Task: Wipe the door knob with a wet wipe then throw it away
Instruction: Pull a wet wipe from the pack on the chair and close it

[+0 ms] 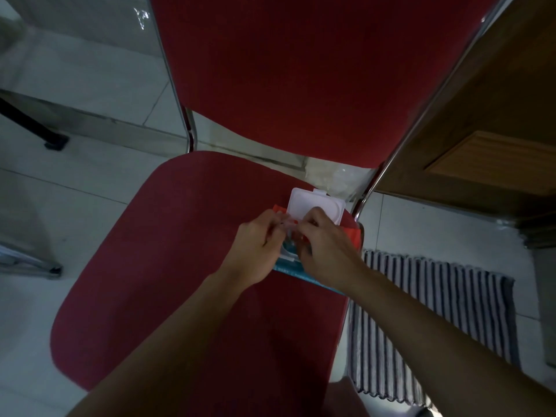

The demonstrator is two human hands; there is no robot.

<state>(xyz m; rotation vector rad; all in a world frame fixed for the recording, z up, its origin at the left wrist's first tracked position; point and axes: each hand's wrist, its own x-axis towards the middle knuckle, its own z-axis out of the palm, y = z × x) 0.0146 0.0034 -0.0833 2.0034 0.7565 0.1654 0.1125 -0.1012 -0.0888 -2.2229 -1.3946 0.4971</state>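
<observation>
A pack of wet wipes [350,239], orange and teal, lies on the right rear part of a red chair seat [168,266]. Its white flip lid [304,204] stands open, tilted back. My left hand [258,248] and my right hand [323,248] meet over the pack's opening. Their fingertips pinch something thin and clear, perhaps a seal or the edge of a wipe [288,224]; which it is I cannot tell. The hands hide the opening itself. No door knob is in view.
The chair's red backrest [316,70] with chrome tubes rises behind the seat. A brown wooden door [487,139] stands at the right. A striped floor mat [433,314] lies on white tiles to the right of the chair. A dark stand foot [55,142] is at left.
</observation>
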